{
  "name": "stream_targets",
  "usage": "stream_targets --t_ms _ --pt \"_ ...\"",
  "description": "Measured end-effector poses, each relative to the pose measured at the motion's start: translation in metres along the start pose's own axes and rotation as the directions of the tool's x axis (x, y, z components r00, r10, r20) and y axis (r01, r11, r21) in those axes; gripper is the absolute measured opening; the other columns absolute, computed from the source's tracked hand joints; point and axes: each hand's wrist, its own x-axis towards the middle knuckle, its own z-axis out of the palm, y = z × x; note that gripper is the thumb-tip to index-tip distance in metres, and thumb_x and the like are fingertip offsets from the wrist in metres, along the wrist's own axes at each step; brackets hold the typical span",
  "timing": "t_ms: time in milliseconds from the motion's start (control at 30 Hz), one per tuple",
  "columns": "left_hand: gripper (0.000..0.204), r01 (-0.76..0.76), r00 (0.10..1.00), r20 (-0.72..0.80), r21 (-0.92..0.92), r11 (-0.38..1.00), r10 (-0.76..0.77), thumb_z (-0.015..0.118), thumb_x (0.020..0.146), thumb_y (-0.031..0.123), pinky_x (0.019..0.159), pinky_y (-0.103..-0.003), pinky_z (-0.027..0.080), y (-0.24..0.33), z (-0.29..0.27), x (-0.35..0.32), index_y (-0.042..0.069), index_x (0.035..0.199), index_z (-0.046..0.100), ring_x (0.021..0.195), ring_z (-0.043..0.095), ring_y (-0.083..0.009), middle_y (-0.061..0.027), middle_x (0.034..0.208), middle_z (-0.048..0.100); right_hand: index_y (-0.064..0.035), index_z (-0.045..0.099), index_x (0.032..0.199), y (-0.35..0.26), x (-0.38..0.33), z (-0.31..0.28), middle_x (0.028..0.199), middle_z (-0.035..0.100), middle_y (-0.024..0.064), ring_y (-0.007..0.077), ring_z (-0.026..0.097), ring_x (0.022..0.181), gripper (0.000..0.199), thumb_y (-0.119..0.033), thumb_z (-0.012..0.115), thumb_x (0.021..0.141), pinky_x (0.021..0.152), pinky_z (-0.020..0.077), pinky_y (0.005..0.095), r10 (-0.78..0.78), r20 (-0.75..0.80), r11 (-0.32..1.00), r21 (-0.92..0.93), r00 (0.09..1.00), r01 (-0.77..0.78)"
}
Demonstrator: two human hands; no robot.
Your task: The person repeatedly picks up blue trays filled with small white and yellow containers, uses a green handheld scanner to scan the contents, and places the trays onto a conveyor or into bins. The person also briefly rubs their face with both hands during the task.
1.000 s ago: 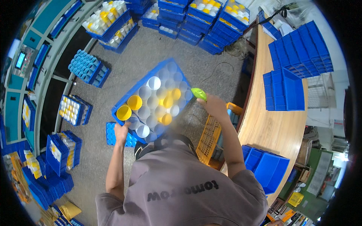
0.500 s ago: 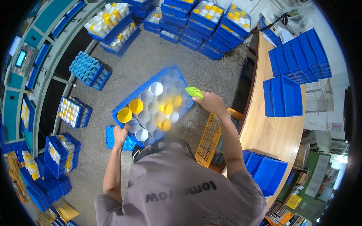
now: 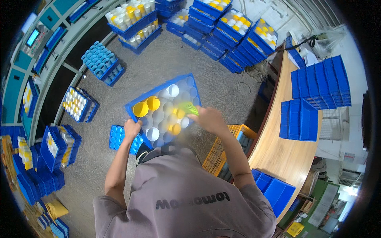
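Note:
In front of my body is a tilted blue crate (image 3: pixel 158 88) with upright, open-ended white cylinders, like cups or tubes, and a few yellow ones (image 3: pixel 140 109). My left hand (image 3: pixel 133 129) grips the crate's near left corner, fingers closed on the rim. Between the fingers of my right hand (image 3: pixel 211 119) is a bright green, flat object (image 3: pixel 189 107) with a dark mark; its exact kind is unclear. That object reaches over the crate's right side, above the cylinders. A hazy patch blurs the middle, so whether it touches them cannot be told.
A smaller blue crate of light-blue cylinders (image 3: pixel 117 139) lies below the left hand. An orange-yellow basket (image 3: pixel 216 156) stands by the wooden counter (image 3: pixel 274 146), which bears blue bins (image 3: pixel 299 119). Filled crates (image 3: pixel 137 43) are stacked at the back; more stand along the left machines.
My right hand has moved leftward with the green object, from the crate's right edge to over the cylinders. My left hand still holds the corner. The whole view has shifted slightly.

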Motion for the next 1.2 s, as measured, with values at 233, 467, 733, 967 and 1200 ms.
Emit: stream_targets --t_ms 233,467,733,967,1200 --pt "0.043 -0.047 0.996 -0.072 0.091 0.995 0.054 0.064 0.076 0.029 0.086 -0.052 0.051 -0.004 0.003 0.016 -0.012 0.085 0.068 0.092 0.066 -0.0484 -0.0348 0.089 0.066 -0.0054 0.064 0.108 -0.055 0.011 0.022 0.08 0.068 0.0183 0.0345 0.068 0.074 0.049 -0.052 0.057 0.092 0.064 0.0521 0.046 -0.143 0.007 0.989 0.042 0.99 0.143" --pt "0.049 0.079 0.995 0.065 0.03 0.996 -0.081 0.063 0.078 0.034 0.086 -0.049 0.052 -0.03 -0.018 0.056 -0.013 0.091 0.069 0.094 0.068 -0.0454 -0.0342 0.091 0.067 -0.0059 0.061 0.098 -0.067 -0.01 0.033 0.083 0.069 0.0166 0.0352 0.068 0.079 0.045 -0.05 0.057 0.093 0.067 0.0512 0.0489 -0.14 0.114 0.987 -0.063 0.984 0.148" --pt "0.045 0.163 0.986 0.068 -0.135 0.977 -0.155 0.066 0.079 0.032 0.076 -0.044 0.052 -0.054 -0.035 0.083 -0.012 0.088 0.07 0.085 0.071 -0.0371 -0.028 0.084 0.071 -0.006 0.064 0.099 -0.081 0.004 0.05 0.085 0.069 0.0164 0.0355 0.068 0.083 0.038 -0.042 0.055 0.095 0.072 0.0514 0.0486 0.047 0.171 0.998 -0.053 0.984 -0.038" --pt "0.031 0.193 0.979 0.113 -0.285 0.939 -0.167 0.07 0.078 0.022 0.064 -0.037 0.049 -0.068 -0.061 0.092 -0.008 0.083 0.071 0.068 0.066 -0.0204 -0.0138 0.075 0.071 -0.0003 0.065 0.105 -0.043 0.035 0.03 0.085 0.07 0.0242 0.0406 0.068 0.083 0.055 -0.053 0.056 0.093 0.074 0.0528 0.0485 0.247 0.116 0.967 -0.091 0.962 -0.237" --pt "0.025 0.123 0.99 0.122 -0.46 0.88 -0.074 0.066 0.082 0.017 0.068 -0.034 0.049 -0.08 -0.064 0.095 -0.006 0.091 0.071 0.072 0.063 -0.0164 -0.0079 0.081 0.07 0.0023 0.068 0.098 0.013 0.079 0.019 0.084 0.07 0.0246 0.0402 0.069 0.084 0.053 -0.05 0.06 0.092 0.075 0.0534 0.0482 0.387 -0.118 0.917 -0.059 0.914 -0.395"
